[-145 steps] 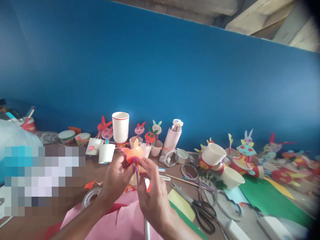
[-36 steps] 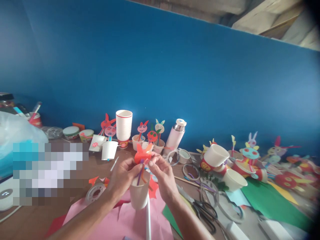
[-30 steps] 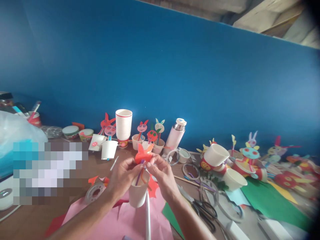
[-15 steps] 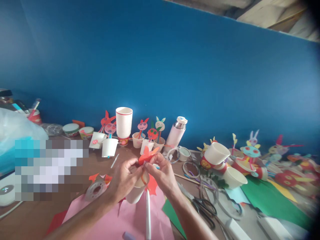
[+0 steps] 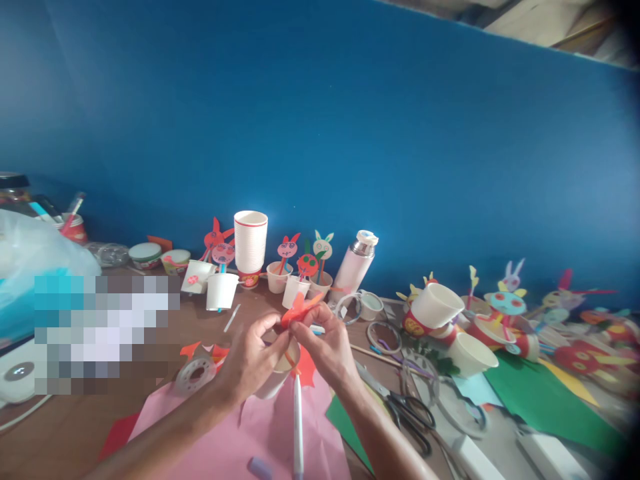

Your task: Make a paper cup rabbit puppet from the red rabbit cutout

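Observation:
Between my two hands is an orange-red paper cutout (image 5: pixel 300 309) with ear-like points, held above a white paper cup (image 5: pixel 273 385). My left hand (image 5: pixel 253 357) pinches its lower left side. The fingers of my right hand (image 5: pixel 323 343) are closed on its right side. An orange strip (image 5: pixel 291 360) hangs down across the cup, and my fingers hide where its top end goes. Under my hands lies pink paper (image 5: pixel 210 440), with a white marker (image 5: pixel 298 427) and a purplish marker cap (image 5: pixel 260 467) on it.
Black-handled scissors (image 5: pixel 410 410), tape rolls (image 5: pixel 193 375) and green paper (image 5: pixel 545 400) lie around the pink sheet. Along the blue wall stand a tall stack of cups (image 5: pixel 251 243), a pink thermos (image 5: pixel 354 267) and several cups with paper animal faces (image 5: pixel 289 249).
The paper cutout has tilted slightly between my fingers, and both hands stay closed on it. The whole view has shifted a little.

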Tool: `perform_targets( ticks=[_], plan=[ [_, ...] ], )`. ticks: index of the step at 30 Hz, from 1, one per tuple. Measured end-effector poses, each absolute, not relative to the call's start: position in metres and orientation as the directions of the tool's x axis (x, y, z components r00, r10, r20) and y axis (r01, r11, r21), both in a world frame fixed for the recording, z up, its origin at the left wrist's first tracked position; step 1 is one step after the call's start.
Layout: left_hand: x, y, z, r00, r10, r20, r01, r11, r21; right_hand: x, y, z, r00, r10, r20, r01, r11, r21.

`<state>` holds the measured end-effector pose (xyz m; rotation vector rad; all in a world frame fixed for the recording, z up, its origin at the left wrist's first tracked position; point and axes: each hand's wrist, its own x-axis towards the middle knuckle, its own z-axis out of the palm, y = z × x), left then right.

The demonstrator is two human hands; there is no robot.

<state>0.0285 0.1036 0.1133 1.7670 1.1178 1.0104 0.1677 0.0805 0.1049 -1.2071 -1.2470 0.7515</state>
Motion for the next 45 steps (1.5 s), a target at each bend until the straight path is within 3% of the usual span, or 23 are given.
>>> perform_targets(
  ticks=[5,17,45],
  plan=[
    [0.027,0.104,0.114,0.301,0.930,0.212,0.308,-0.305,0.901,0.165,0.079,0.106,0.238,0.923,0.302,0.212,0.254,-0.944],
    [0.027,0.104,0.112,0.307,0.940,0.152,0.321,-0.252,0.913,0.161,0.076,0.103,0.254,0.826,0.503,0.439,0.365,-0.821],
    [0.029,0.101,0.108,0.280,0.946,0.163,0.376,-0.265,0.888,0.154,0.079,0.097,0.308,0.832,0.461,0.407,0.323,-0.855]
  ],
)
